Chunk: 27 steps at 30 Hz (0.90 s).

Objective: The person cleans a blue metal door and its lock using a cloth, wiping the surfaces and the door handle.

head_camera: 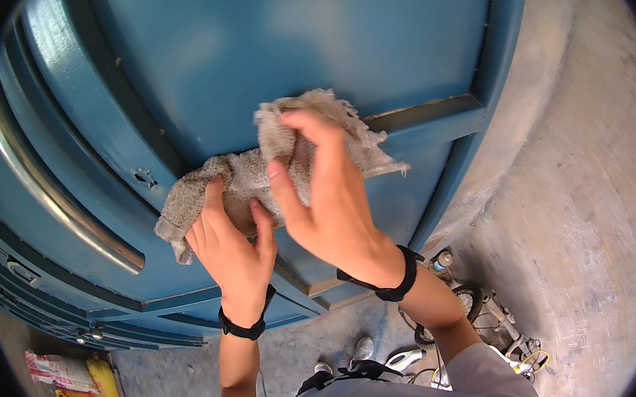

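Note:
A frayed grey-beige terry cloth (247, 176) lies bunched across the rail of a blue metal door (214, 76). My left hand (230, 241) grips its left part, with some fingers hidden in the folds. The cloth's right part is in my right hand (333, 203), which is slightly blurred, its thumb and forefinger apart around a raised fold. Ragged threads hang from the right end of the cloth. Black bands circle both wrists.
A curved metal pull handle (56, 189) stands out from the door at left. A concrete wall (565, 203) borders the right side. Below are a small bicycle (469, 304), a spray can (443, 260) and several sacks (107, 391) on the concrete floor (174, 379).

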Tool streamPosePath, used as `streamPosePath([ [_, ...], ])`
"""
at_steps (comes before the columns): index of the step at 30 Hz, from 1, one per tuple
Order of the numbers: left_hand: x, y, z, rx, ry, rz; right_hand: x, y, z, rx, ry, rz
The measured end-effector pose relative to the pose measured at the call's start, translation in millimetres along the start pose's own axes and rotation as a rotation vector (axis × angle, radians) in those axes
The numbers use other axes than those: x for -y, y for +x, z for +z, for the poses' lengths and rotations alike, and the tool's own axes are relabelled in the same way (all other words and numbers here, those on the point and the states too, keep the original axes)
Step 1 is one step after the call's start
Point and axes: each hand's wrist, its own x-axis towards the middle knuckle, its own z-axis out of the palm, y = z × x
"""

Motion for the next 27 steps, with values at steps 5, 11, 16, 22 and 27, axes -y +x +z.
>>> streamPosePath([
  [5, -3, 4, 13, -0.041, 0.062, -0.001, -25, -11, 6, 0.208, -0.323, -0.283],
  [11, -25, 7, 44, -0.218, -0.156, -0.024, -37, -1, -21, 0.172, -0.361, -0.265],
  [16, -82, 18, 74, -0.144, -0.194, 0.071, -72, 7, -83, 0.156, -0.451, -0.223],
  [22, -163, 27, 130, -0.13, -0.389, 0.211, -112, 10, -166, 0.031, -0.568, -0.118],
  [27, -176, 38, 135, -0.082, -0.357, 0.35, -124, 0, -177, -0.055, -0.487, 0.019],
])
